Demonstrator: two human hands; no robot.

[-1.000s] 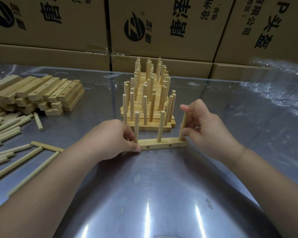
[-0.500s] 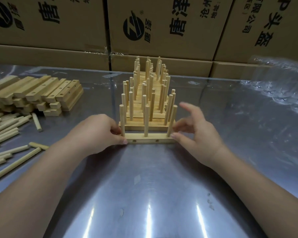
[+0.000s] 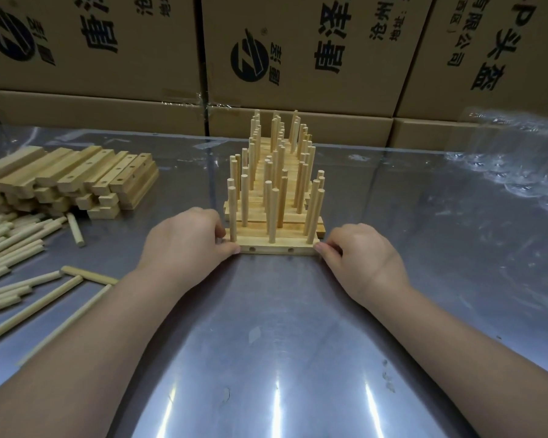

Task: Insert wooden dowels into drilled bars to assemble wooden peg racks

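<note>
Holding the peg rack (image 3: 277, 249) by both ends, you have it lying flat on the steel table (image 3: 282, 336), right in front of you. Its three dowels (image 3: 272, 216) stand upright in the bar, and two drilled holes show in its front face. Your left hand (image 3: 187, 248) pinches the left end, with the thumb on the front face and the curled fingers reaching behind, close to the left dowel. Your right hand (image 3: 359, 252) grips the right end with its fingers curled in and one fingertip pressed on the front corner.

The rack's far edge sits right against the stack of finished racks (image 3: 276, 181), whose pegs rise in rows toward the back of the table. To your left, well apart from the rack, drilled bars (image 3: 86, 178) are piled in layers. Nearer you on that side is a heap of loose dowels (image 3: 10, 241), and a few longer rods (image 3: 45, 303) lie slanted by your left forearm. Printed cardboard boxes (image 3: 298, 52) line the far edge of the table. Crumpled clear plastic (image 3: 516, 172) lies at the far right.
</note>
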